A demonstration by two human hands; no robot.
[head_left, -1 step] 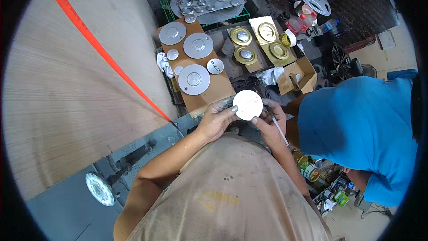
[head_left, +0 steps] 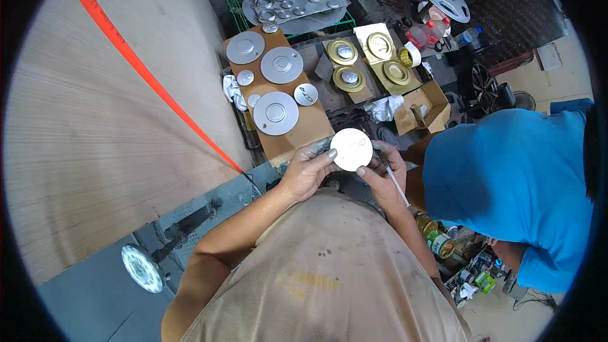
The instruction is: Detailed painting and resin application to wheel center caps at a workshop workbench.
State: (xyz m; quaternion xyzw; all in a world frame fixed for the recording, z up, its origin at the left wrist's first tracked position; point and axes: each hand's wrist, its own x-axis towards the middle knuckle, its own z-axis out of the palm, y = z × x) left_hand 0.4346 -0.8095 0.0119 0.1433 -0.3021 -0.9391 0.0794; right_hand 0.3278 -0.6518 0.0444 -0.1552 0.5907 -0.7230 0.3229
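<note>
In front of my body I hold a round white cap (head_left: 351, 150), its pale face turned up, with a faint dark mark near the top. My left hand (head_left: 310, 168) grips its left edge, thumb on the face and fingers beneath. At the right edge my right hand (head_left: 384, 174) pinches it with the thumb. A slim syringe (head_left: 397, 187) is also tucked in that right hand, its pale plunger end pointing down toward the wrist. The fingertips under the cap are hidden.
Beyond my hands, a cardboard sheet (head_left: 288, 142) carries several silver caps (head_left: 275, 113). Gold round caps (head_left: 397, 72) lie on pieces farther right, near an open cardboard box (head_left: 437, 111). A person in a blue shirt (head_left: 506, 171) is close on my right. A wooden panel (head_left: 139, 139) rises on my left.
The cap has tilted very slightly, so the dark mark on its face shows a little more clearly. Both hands keep their grip.
</note>
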